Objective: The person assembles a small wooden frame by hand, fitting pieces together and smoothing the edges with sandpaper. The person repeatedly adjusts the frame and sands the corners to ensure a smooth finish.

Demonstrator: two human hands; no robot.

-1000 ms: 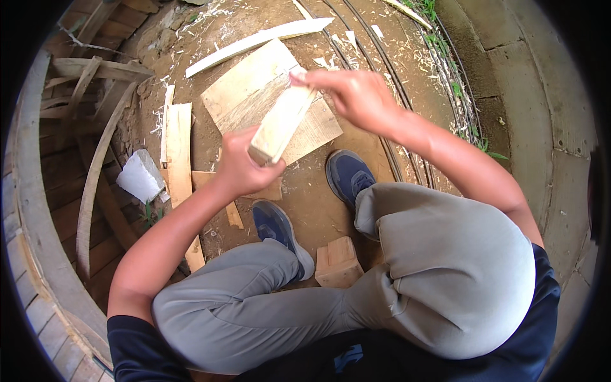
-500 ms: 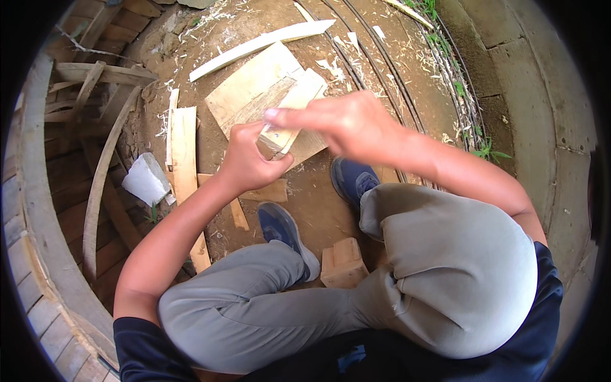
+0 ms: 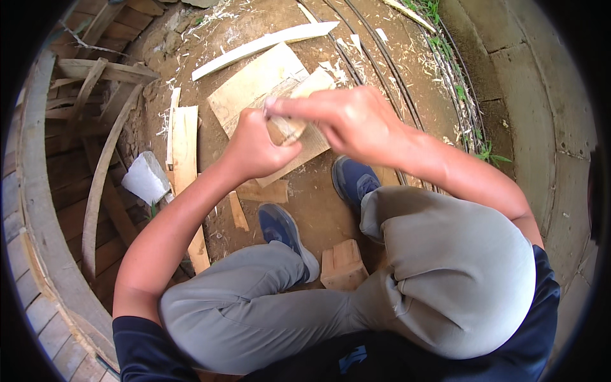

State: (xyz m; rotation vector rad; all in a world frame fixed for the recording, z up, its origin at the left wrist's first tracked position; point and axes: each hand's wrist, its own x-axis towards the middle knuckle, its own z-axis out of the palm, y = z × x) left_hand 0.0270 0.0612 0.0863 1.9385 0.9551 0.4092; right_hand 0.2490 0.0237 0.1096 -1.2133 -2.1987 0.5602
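My left hand [image 3: 258, 146] is closed around the near end of a short pale wooden block [image 3: 313, 83], its fingers wrapped at the side. My right hand [image 3: 359, 124] reaches over the block from the right. Its foremost fingertip meets the left hand at the block's near end, and the other fingers curl under. What the right fingers grip, if anything, is too small and blurred to make out. Beneath both hands, a flat wooden board [image 3: 254, 79] lies tilted on the dirt ground, partly hidden by the block and hands.
A long curved wood strip [image 3: 264, 49] lies beyond the board. Upright planks [image 3: 184, 143] and a white stone-like lump [image 3: 146, 178] are on the left. A small wooden block [image 3: 342, 264] sits between my shoes. Black cables [image 3: 388, 57] run past on the right, beside a wall [image 3: 522, 95].
Both hands and the wooden block have shifted and tilted slightly; the left hand is turned a little more over the block's near end. The board stays in place.
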